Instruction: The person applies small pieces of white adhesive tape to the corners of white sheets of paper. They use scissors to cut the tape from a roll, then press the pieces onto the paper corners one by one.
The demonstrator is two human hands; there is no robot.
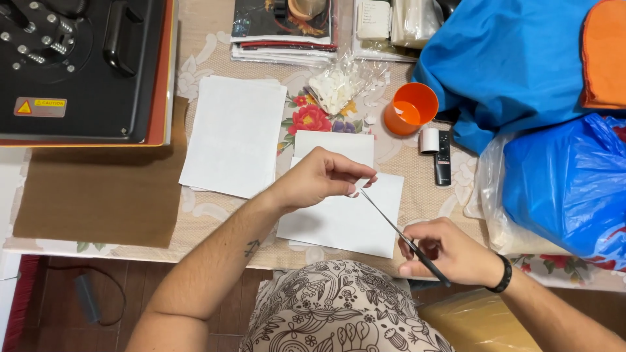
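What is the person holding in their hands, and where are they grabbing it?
The right hand grips long thin tweezers at their dark back end. The left hand pinches at the tip; anything held there is too small to see.

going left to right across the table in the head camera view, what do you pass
Black press machine → brown sheet → white paper stack → left hand → orange cup → black remote → blue plastic bag.
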